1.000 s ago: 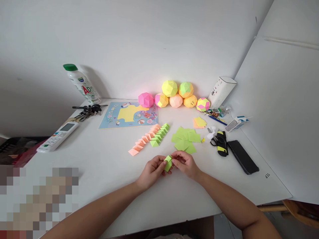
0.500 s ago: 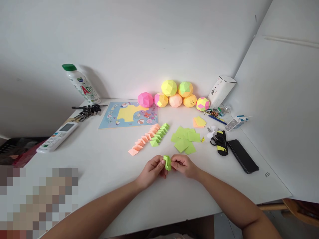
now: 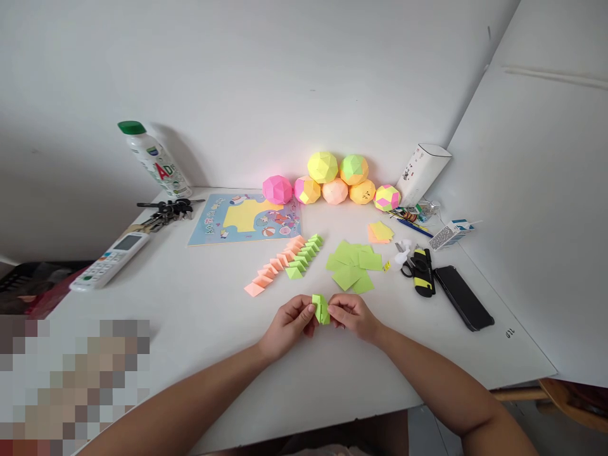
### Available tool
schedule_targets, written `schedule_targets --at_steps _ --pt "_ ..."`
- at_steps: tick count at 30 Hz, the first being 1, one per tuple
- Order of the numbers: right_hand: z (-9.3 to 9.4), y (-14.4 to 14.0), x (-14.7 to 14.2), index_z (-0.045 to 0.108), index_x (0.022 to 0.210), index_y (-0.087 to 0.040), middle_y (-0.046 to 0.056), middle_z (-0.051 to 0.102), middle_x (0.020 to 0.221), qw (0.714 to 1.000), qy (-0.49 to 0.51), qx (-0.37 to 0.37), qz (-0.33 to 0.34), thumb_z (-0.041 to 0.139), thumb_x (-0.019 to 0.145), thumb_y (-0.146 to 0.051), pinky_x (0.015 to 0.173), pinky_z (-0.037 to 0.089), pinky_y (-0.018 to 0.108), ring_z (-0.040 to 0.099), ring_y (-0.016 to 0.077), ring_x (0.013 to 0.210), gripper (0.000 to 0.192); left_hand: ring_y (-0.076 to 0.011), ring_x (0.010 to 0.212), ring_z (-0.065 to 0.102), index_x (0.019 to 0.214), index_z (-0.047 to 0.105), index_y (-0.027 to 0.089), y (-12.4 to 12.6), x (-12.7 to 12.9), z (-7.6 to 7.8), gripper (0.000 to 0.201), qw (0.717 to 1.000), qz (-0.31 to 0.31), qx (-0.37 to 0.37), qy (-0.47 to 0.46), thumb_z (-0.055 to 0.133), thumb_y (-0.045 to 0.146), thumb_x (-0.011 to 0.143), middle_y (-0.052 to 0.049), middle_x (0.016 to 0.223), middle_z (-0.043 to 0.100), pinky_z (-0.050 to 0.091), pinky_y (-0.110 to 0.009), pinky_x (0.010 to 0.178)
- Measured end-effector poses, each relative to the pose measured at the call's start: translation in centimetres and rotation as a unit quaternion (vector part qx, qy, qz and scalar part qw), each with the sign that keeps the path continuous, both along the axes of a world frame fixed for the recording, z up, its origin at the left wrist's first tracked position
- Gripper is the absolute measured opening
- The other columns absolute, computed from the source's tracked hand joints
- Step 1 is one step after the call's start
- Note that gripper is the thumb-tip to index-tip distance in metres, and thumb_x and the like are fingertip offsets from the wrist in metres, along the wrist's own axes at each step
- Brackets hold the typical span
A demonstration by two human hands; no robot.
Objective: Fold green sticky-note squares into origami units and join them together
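Note:
A small piece of folded green paper (image 3: 320, 310) is held between both hands above the near part of the white table. My left hand (image 3: 289, 323) pinches its left side, thumb on top. On the right edge, my right hand (image 3: 354, 316) closes thumb and fingers on the same paper. Just beyond lie loose green paper squares (image 3: 349, 266) in an overlapping pile. Left of them run a slanting row of folded green paper units (image 3: 304, 258) and a row of folded peach paper units (image 3: 273, 269).
Faceted paper balls (image 3: 335, 191) stand along the wall beside a blue picture board (image 3: 204, 228). At left are a bottle (image 3: 159, 164), keys (image 3: 166, 215) and a remote (image 3: 111, 259). To the right lie scissors (image 3: 407, 269), a yellow-black cutter (image 3: 422, 278) and a black phone (image 3: 463, 297).
The folded green paper has turned and opened out a little between my fingers, showing more of its face. My right hand has shifted slightly to the right.

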State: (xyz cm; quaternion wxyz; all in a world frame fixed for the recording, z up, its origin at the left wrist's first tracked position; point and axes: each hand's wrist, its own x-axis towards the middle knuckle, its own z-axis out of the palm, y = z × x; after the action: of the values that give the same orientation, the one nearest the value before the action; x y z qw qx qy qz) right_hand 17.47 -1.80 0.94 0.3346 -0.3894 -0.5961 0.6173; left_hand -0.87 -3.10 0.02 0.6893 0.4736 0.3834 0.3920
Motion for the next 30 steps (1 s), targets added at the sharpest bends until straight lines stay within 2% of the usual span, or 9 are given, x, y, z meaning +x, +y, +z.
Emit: schedule_targets --at_steps 3,5,10,16,30 --pt "-0.13 -0.12 -0.01 0.052 0.065 -0.015 -0.002 0.049 0.057 1.0 -0.01 0.016 0.007 0.053 0.082 -0.039 0.046 0.036 0.022 0.045 0.0088 0.049 0.029 -0.0074 0.049 0.049 0.107 0.046 0.021 -0.03 0.12 0.07 0.036 0.999 0.026 0.032 -0.016 0.056 0.043 0.08 0.005 0.068 0.049 0.041 -0.023 0.049" --pt "-0.27 -0.2 -0.01 0.052 0.065 -0.015 -0.002 0.049 0.057 0.999 -0.015 0.031 0.011 0.053 0.083 -0.038 0.047 0.037 0.022 0.044 0.0089 0.05 0.028 -0.007 0.048 0.05 0.112 0.042 0.023 -0.06 0.19 0.07 0.04 0.998 0.032 0.048 -0.012 0.058 0.041 0.08 0.007 0.067 0.044 0.042 -0.023 0.048" --pt "-0.57 -0.29 -0.1 0.051 0.07 -0.015 -0.002 0.049 0.061 0.999 -0.031 0.032 0.014 0.053 0.083 -0.035 0.046 0.036 0.021 0.044 0.0086 0.05 0.024 -0.0074 0.048 0.05 0.098 0.044 0.021 -0.17 0.27 -0.07 0.03 0.999 0.033 0.039 0.004 0.059 0.04 0.079 0.008 0.062 0.046 0.042 -0.023 0.048" --pt "-0.62 -0.26 -0.25 0.051 0.069 -0.015 -0.001 0.049 0.061 0.999 -0.041 0.033 -0.011 0.054 0.083 -0.035 0.046 0.039 0.021 0.047 0.009 0.051 0.024 -0.0088 0.051 0.053 0.089 0.043 0.02 -0.21 0.36 -0.22 0.03 0.999 0.04 0.024 -0.004 0.061 0.04 0.077 0.006 0.064 0.053 0.042 -0.023 0.049" --pt "-0.4 -0.33 -0.27 0.049 0.066 -0.016 -0.001 0.051 0.059 0.998 -0.044 0.049 -0.013 0.055 0.081 -0.037 0.046 0.038 0.023 0.045 0.0091 0.049 0.026 -0.0124 0.062 0.057 0.081 0.046 0.017 -0.27 -0.11 0.01 0.025 0.999 0.01 0.036 -0.038 0.057 0.04 0.081 -0.003 0.082 0.058 0.043 -0.026 0.056"
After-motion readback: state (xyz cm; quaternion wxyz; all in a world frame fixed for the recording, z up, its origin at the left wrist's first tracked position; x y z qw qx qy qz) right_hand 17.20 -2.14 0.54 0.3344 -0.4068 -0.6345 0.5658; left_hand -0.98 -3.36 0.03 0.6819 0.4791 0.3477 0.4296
